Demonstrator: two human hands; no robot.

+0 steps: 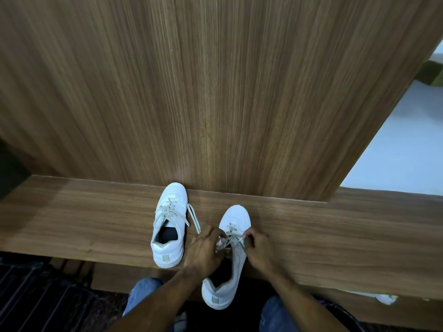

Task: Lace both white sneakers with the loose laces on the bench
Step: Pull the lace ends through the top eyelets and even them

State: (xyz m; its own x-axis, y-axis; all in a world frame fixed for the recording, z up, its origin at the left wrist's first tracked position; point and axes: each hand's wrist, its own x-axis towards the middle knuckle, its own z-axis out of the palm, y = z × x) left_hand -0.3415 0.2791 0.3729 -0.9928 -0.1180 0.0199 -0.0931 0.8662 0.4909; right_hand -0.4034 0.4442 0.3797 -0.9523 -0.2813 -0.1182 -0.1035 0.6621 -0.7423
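On the wooden counter (335,236), two white sneakers stand side by side, toes toward the wood-grain wall panel (215,92). Left sneaker (169,226): fully on the counter, toe touching the panel, its lace (171,209) crossed through the eyelets; one loose end (193,218) trails onto the counter just beside it, toward the other shoe. Right sneaker (236,221): toe on the counter, heel overhanging the near edge above my knees in blue jeans (143,293). Its lace (232,232) is crossed through the front eyelets only.

I see my left hand (203,252) resting over the tongue area of the right sneaker, its fingers (213,232) curled down onto the shoe; they seem to be pinching the lace, though the grip itself is hidden under the knuckles. My right hand (257,248) sits at the shoe's outer side, fingers closed around a strand of the same lace, drawn taut across the tongue.

Lower right, under the counter's edge, part of another white object (386,298) shows; too little is visible to identify it. A dark slatted surface (36,288) lies at lower left.
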